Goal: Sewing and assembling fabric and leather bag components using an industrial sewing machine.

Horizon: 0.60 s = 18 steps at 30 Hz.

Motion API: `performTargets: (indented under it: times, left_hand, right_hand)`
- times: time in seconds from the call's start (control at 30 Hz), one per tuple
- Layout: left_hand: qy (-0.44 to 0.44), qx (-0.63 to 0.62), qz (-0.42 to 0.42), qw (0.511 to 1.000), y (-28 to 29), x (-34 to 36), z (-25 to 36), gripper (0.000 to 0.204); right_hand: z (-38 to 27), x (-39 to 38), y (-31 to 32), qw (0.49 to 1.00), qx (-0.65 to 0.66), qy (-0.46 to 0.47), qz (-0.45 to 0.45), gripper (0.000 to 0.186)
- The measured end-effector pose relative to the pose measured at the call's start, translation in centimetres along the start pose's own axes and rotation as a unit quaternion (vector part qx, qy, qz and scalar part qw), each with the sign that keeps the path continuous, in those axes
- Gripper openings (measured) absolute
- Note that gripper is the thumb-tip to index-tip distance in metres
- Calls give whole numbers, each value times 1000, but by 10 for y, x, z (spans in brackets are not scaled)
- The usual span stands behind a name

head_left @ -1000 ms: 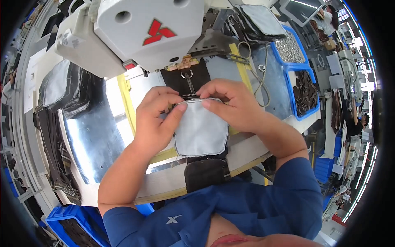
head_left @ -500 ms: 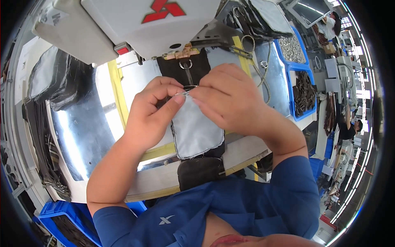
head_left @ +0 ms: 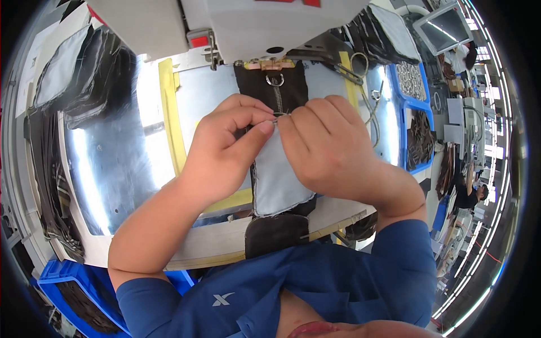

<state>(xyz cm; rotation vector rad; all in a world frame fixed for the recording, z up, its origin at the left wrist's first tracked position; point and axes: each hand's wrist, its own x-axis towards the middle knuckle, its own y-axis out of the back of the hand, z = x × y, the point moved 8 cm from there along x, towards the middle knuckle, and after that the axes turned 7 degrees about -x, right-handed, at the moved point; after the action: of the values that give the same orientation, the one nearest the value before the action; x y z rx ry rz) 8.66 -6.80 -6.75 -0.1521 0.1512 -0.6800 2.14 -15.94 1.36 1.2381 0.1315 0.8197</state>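
Note:
My left hand (head_left: 228, 146) pinches a small metal ring (head_left: 280, 114) between thumb and forefinger. Opposite it, my right hand (head_left: 335, 149) is closed on the ring's other side, its fingertips partly hidden. Beneath both hands lies a dark fabric piece (head_left: 256, 84) with a pale grey panel (head_left: 279, 186). A line of stitching runs down its upper part, below a metal D-ring (head_left: 275, 80). The fabric's far end sits under the brass-coloured clamp (head_left: 267, 65) of a white sewing machine (head_left: 270, 28).
Stacked grey-and-dark fabric pieces (head_left: 62, 73) stand at the left. On the right, one blue bin holds metal rings (head_left: 410, 80) and another holds dark fabric tabs (head_left: 418, 138). A light cord (head_left: 375, 107) lies beside yellow tape (head_left: 348, 73). Another blue bin (head_left: 51, 273) is at lower left.
The view has shifted, so the machine appears higher and the hands farther right. Both hands remain at the metal ring, and the right hand's fingers have curled further over it.

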Motion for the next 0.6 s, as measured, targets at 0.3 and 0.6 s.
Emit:
performTargets:
  times: [0.3, 0.6]
  left_hand:
    - [-4, 23, -4, 1000, 2, 1, -1, 13]
    - [22, 18, 19, 999, 3, 3, -4, 15]
  right_hand:
    - [19, -5, -10, 985, 155, -75, 5, 19]
    - [33, -12, -3, 977, 158, -113, 84, 18]
